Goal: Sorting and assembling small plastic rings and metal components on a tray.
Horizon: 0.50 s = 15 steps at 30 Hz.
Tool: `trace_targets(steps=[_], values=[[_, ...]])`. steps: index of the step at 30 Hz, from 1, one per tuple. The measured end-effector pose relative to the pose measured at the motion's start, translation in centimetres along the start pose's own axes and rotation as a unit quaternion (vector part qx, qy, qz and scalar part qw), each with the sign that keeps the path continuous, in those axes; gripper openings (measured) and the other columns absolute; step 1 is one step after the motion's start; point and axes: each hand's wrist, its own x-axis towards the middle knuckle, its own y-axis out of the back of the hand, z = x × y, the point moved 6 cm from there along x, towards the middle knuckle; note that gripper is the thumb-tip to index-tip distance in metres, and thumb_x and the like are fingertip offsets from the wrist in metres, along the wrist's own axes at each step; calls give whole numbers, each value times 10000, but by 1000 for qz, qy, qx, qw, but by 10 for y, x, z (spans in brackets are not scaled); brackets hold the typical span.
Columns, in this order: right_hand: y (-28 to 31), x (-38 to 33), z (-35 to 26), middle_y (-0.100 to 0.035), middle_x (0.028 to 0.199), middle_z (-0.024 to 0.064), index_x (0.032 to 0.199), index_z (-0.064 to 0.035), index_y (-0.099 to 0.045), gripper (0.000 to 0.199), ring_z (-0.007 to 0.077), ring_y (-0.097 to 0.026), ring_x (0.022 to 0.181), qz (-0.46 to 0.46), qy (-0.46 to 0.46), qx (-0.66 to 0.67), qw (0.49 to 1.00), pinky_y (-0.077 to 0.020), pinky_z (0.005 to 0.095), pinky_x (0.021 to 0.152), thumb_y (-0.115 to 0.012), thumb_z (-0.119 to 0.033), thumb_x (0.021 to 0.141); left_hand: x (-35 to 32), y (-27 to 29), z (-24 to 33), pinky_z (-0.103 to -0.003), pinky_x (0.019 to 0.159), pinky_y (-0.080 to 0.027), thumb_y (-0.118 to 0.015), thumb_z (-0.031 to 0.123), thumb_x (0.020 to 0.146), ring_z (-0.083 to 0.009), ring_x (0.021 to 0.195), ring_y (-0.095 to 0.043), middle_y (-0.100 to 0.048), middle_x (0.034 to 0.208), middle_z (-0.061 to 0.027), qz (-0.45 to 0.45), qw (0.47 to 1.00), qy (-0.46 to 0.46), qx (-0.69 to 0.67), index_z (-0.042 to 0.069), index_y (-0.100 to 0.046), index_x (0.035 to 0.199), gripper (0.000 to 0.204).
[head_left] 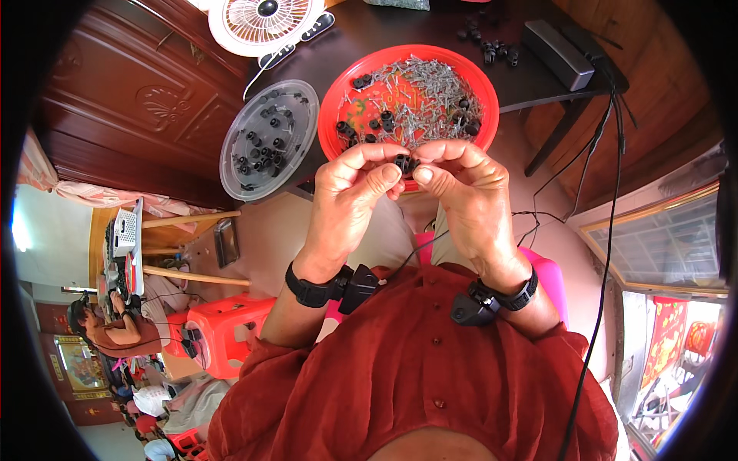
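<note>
Between the fingertips of both hands is a small black plastic part (403, 162), partly covered by the fingers. My left hand (357, 180) pinches it from the left, and my right hand (465, 184) pinches it from the right. Both hands are raised just in front of the near rim of a round red tray (328, 115). Inside that tray lie many thin silver screws or pins (438, 84) and several black plastic parts (387, 121). Left of it, a grey translucent round tray (232, 146) holds more black parts (265, 157).
Both trays rest on a dark table (369, 31). A white fan (265, 23) stands at its far left, a grey speaker-like box (557, 54) at its right. Black cables (611, 192) hang down on the right. A red plastic stool (231, 326) and another person (119, 330) are at left.
</note>
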Motion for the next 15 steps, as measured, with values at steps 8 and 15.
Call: trace_targets(steps=[8,15], values=[[8,6,5,-616,768,7,931,-28,-629,108,9,-459,574,8,-80,52,995,-316,160,461,-620,-17,824,10,-3,-8,-232,634,-447,-600,65,850,-104,689,-544,-581,778,-30,-11,998,13,-67,-26,-584,1043,214],[8,7,2,-590,754,-5,919,-43,-597,89,38,-487,621,-8,-106,91,990,-371,172,516,-619,-39,832,15,-7,-10,-190,617,-417,-608,57,841,-75,691,-515,-571,760,-14,-8,997,-15,-73,-11,-593,1046,217]])
